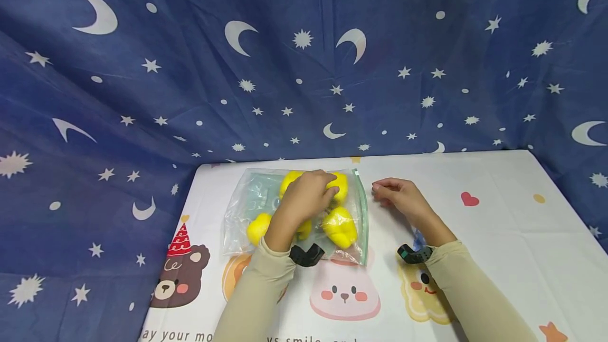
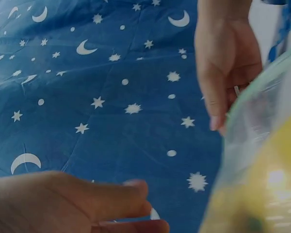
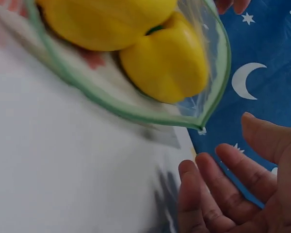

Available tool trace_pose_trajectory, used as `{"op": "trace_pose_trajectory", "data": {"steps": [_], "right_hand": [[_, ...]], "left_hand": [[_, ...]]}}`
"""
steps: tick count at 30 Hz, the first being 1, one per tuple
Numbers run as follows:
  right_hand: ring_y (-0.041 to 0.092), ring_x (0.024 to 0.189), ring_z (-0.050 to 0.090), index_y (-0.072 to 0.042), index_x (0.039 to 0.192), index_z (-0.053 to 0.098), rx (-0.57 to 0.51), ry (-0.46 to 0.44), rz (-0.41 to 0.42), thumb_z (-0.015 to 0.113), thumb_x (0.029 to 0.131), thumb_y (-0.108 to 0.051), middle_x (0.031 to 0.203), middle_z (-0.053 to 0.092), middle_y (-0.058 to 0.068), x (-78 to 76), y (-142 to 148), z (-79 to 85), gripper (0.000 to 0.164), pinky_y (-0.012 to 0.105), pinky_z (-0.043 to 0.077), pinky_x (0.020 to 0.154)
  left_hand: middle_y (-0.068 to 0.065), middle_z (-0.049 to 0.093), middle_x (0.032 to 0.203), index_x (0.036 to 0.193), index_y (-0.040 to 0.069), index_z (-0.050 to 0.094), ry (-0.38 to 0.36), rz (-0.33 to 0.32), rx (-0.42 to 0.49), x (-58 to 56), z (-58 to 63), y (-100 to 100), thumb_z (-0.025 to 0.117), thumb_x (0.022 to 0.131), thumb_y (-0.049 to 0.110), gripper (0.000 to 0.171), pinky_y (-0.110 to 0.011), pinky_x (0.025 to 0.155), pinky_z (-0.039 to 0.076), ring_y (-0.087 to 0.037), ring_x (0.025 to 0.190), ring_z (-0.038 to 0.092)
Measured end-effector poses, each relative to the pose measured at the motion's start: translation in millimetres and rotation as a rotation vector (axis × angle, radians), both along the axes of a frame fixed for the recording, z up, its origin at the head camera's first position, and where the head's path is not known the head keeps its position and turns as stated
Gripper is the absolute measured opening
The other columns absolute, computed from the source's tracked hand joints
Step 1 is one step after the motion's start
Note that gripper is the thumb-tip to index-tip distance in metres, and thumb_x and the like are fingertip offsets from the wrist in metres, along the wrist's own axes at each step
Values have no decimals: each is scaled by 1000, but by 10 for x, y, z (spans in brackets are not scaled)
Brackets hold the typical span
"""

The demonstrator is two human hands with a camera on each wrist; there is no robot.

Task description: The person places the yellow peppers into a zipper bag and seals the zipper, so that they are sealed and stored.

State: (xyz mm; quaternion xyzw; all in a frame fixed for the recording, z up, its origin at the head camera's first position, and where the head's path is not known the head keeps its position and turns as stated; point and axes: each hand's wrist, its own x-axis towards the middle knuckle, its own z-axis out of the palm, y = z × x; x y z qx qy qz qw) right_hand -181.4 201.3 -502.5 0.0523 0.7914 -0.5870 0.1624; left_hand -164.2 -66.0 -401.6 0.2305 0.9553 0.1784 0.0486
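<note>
A clear zip bag (image 1: 236, 231) with a green zip edge (image 1: 363, 210) lies on the table, holding several yellow bell peppers (image 1: 340, 227). Its zip edge faces right, and the right wrist view shows the mouth (image 3: 136, 116) gaping around two peppers (image 3: 169, 63). Over the bag's far half hovers my left hand (image 1: 307, 194), thumb and fingers loosely bent; the left wrist view shows nothing between them. My right hand (image 1: 404, 197) is just right of the zip edge, apart from it. Its fingers (image 3: 242, 170) are relaxed and hold nothing.
The white tablecloth (image 1: 499, 257) carries printed cartoon figures and a red heart (image 1: 469, 199). A blue curtain (image 1: 285, 67) with moons and stars hangs behind the table and along its left side. Black bands (image 1: 306, 255) are on both wrists.
</note>
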Motion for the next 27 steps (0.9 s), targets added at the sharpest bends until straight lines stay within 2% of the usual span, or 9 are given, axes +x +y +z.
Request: {"op": "trace_pose_trajectory", "data": {"steps": [4,7,10,14,17,21,24,27], "right_hand": [[23,115,67,3,140,56,-107,-71,2,63,103,-31,144,58,22,-140,-1,47,51,30,58,97],[23,118,66,4,143,52,-183,-151,-24,62,103,-31,148,54,22,-242,-17,66,54,29,56,99],[19,117,67,2,145,51,-202,-235,-47,64,102,-34,148,55,19,-331,-43,71,58,28,56,99],[16,113,70,0,148,48,-247,-322,-65,64,101,-34,142,60,15,-415,-61,67,61,30,55,102],[15,106,74,-1,151,46,-325,-381,-86,64,102,-33,129,67,8,-456,-71,60,61,33,52,104],[14,95,76,-2,152,45,-397,-454,-98,65,101,-34,109,73,1,-509,-101,42,64,35,54,103],[13,91,76,-2,150,47,-400,-487,-101,66,100,-36,100,75,-1,-550,-128,24,63,33,58,97],[13,86,76,-5,143,55,-396,-512,-113,67,99,-37,95,77,-1,-581,-156,8,56,31,61,89]], "left_hand": [[-4,74,124,132,13,70,-71,-5,-3,-306,125,55,61,103,28,34,-41,99,55,-24,117,67],[-4,74,123,132,13,70,-148,-26,9,-531,128,105,59,104,27,33,-39,101,54,-24,117,66],[-5,73,126,131,12,70,-230,-55,37,-731,73,157,58,104,27,33,-38,103,53,-23,117,66],[-4,73,125,127,12,73,-311,-79,73,-954,-88,214,59,104,28,31,-37,102,52,-22,113,66],[-4,74,122,125,12,74,-362,-78,89,-1076,-246,248,59,104,28,30,-35,99,53,-21,107,66],[-5,74,118,125,10,74,-415,-79,94,-1182,-409,285,59,103,26,30,-34,94,54,-21,102,65],[-7,73,117,124,8,74,-440,-70,91,-1241,-470,311,59,103,25,31,-35,92,54,-21,100,65],[-8,72,115,124,6,73,-472,-54,90,-1287,-493,335,58,103,24,31,-34,91,54,-21,98,63]]}}
